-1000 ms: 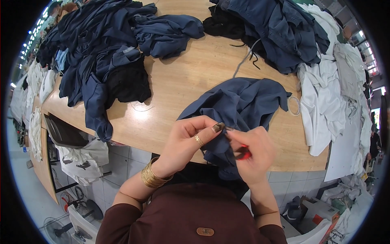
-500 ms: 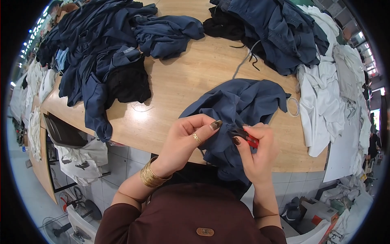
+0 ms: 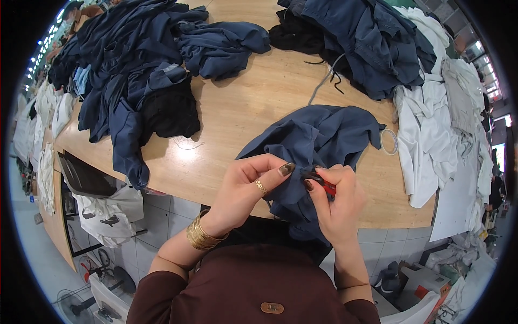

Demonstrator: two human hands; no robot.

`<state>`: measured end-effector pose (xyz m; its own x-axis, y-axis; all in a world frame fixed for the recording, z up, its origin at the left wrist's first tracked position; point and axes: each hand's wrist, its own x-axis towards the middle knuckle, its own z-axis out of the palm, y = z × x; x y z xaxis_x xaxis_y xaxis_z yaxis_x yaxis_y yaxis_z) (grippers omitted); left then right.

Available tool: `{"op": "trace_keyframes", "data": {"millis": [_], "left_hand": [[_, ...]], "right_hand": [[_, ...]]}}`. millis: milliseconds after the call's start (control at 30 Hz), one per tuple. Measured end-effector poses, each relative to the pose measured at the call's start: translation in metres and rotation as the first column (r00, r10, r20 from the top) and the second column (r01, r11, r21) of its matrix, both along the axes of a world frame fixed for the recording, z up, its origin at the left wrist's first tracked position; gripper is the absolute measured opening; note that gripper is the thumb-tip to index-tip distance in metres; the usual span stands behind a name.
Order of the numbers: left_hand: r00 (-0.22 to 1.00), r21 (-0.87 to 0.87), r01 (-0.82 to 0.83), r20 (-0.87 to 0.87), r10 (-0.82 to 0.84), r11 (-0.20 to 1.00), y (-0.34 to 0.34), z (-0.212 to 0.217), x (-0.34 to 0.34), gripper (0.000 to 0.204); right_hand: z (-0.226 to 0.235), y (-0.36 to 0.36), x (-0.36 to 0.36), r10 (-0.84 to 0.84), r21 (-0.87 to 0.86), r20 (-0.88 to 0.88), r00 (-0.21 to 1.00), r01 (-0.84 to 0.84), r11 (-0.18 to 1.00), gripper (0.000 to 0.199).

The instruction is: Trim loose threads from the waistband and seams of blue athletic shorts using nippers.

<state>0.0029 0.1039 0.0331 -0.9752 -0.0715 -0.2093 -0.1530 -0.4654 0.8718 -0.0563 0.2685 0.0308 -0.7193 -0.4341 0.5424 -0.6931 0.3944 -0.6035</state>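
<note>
A navy blue garment (image 3: 337,132) lies bunched at the table's near edge, and part of it hangs over toward my lap. My left hand (image 3: 243,186) pinches a bit of its fabric between thumb and forefinger. Small thread snips with red on the handle (image 3: 329,188) sit in my right hand (image 3: 341,202), mostly covered by the thumb and fingers. Their dark tip points left, close beside my left fingertips and over the cloth. Whether the blades touch the fabric or a thread is too small to see.
A large heap of navy and black garments (image 3: 135,70) covers the table's far left. Another navy pile (image 3: 372,48) stands far right, beside white cloth (image 3: 423,146) draped over the edge. A grey cord (image 3: 325,81) and a pale ring (image 3: 388,142) lie near the garment. The wooden tabletop (image 3: 232,113) shows between.
My right hand has shifted slightly left with the snips, bringing them closer to my left fingertips. My left hand has stayed nearly in place on the fabric.
</note>
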Motion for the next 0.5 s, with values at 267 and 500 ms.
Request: {"op": "trace_keyframes", "data": {"millis": [267, 500], "left_hand": [[0.999, 0.021, 0.035, -0.034, -0.034, 0.999, -0.0016, -0.0014, -0.0004, 0.013], [0.999, 0.008, 0.021, 0.045, -0.021, 1.000, -0.0030, -0.0009, -0.0013, 0.014]], "right_hand": [[0.0003, 0.0004, -0.0006, -0.004, 0.012, -0.050, 0.999, 0.005, 1.000, 0.025], [-0.0028, 0.0015, -0.0024, 0.000, -0.037, -0.025, 1.000, -0.001, 0.999, 0.027]]}}
